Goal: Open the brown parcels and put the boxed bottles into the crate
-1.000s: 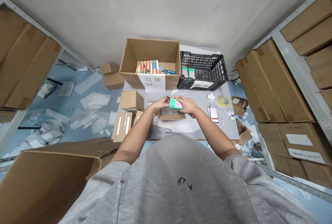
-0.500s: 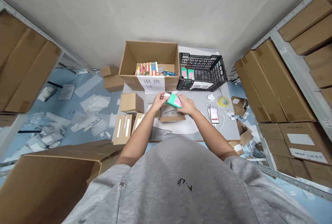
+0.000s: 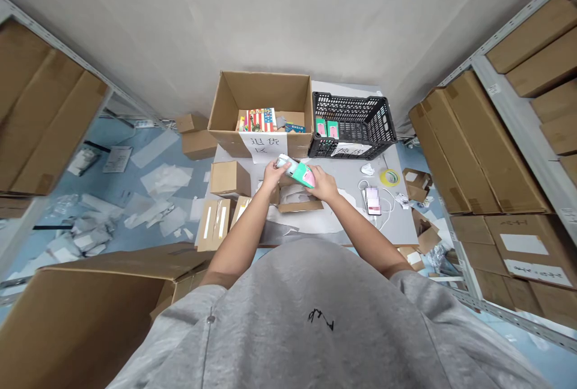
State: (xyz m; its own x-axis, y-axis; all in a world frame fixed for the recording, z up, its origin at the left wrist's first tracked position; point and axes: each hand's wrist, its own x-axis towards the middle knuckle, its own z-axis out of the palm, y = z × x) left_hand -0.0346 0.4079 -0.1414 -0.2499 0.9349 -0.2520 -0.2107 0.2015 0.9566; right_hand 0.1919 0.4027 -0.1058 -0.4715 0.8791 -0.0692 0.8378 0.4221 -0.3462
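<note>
Gripping a slim green-and-pink box (image 3: 297,172) between them, the person's hands sit close together over the middle of the grey counter (image 3: 399,226). The left hand (image 3: 271,176) holds the box's far-left end, where a white part shows, and the right hand (image 3: 323,184) clamps its pink-faced right end. The smooth card box tilts in the air, just above an open cardboard carton (image 3: 295,199) with folded flaps, resting on crumpled white wrapping (image 3: 324,220).

Farther along the counter stands a large open cardboard box (image 3: 259,91), its corrugated walls around brightly printed packs (image 3: 259,119) with a stars-and-stripes pattern. A paper sign (image 3: 262,145) with black Chinese characters hangs on its front. Just right of it sits a black plastic crate (image 3: 378,113), its lattice walls around two upright green-and-pink packs (image 3: 327,127).

Left of the hands lie a small closed carton (image 3: 229,178) and a taped carton (image 3: 213,223). To the right are a phone (image 3: 372,201) with a thin white cable (image 3: 362,184) and a roll of yellow tape (image 3: 389,177). Steel shelves (image 3: 496,85) stacked with brown cartons stand on the right, and white plastic scraps (image 3: 162,178) litter the pale blue floor (image 3: 119,130) on the left.
</note>
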